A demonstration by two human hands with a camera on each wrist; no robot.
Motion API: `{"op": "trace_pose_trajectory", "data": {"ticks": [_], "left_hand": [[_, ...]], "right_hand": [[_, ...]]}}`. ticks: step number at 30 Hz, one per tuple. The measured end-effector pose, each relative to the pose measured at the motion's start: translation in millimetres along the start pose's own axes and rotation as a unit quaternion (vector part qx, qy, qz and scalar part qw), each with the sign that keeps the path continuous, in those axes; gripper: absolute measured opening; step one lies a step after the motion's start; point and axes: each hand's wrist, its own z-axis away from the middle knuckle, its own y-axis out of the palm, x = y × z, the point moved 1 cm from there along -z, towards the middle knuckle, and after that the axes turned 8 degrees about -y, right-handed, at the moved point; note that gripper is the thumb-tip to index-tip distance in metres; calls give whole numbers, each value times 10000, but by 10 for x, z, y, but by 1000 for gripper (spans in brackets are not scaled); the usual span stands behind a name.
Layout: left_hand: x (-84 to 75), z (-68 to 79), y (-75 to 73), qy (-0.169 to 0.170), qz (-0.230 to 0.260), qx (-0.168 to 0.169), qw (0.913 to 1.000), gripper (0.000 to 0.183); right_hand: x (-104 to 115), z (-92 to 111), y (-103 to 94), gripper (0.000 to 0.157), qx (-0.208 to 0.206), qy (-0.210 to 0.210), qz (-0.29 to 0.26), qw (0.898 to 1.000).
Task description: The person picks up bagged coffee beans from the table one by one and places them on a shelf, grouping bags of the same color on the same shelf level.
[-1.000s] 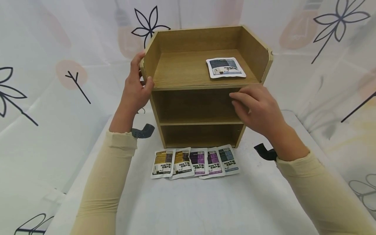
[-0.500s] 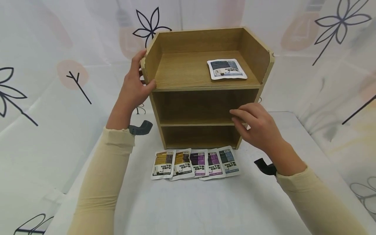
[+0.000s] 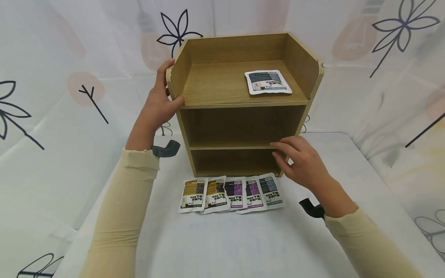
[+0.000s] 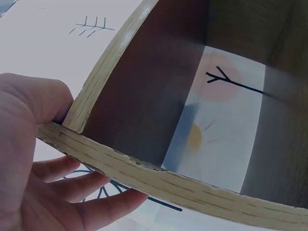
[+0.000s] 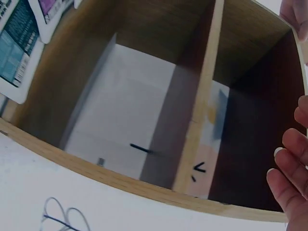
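The left hand (image 3: pixel 156 108) grips the shelf (image 3: pixel 215 83) by its left side; the right hand (image 3: pixel 303 164), fingers loosely bent, holds nothing near its right. One packet (image 3: pixel 268 82) lies on top, five packets (image 3: pixel 235 194) on the surface (image 3: pixel 222 247) in front.

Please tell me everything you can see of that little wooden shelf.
The wooden shelf has pale brown, wood-grained panels: a walled, open-topped tray above two open-fronted compartments. Its front edge looks chipped in the left wrist view. It stands upright on the white surface. The left hand grips its left side panel, thumb and fingers on either side; the right hand is near its right side, contact unclear. One pouch lies flat on its top, toward the right.
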Motion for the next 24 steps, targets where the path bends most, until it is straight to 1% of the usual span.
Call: {"op": "trace_pose_trajectory", "data": {"ticks": [9, 18, 24], "left_hand": [[-1, 3, -5, -20, 21, 31, 10000, 80], [0, -1, -8, 63, 19, 44, 10000, 79], [16, -4, -9, 36, -7, 85, 10000, 79]], "right_hand": [[3, 199, 118, 37, 261, 310, -45, 9992], [18, 394, 229, 37, 719, 737, -32, 9947], [53, 521, 304, 39, 1124, 1014, -122, 9884]]}}
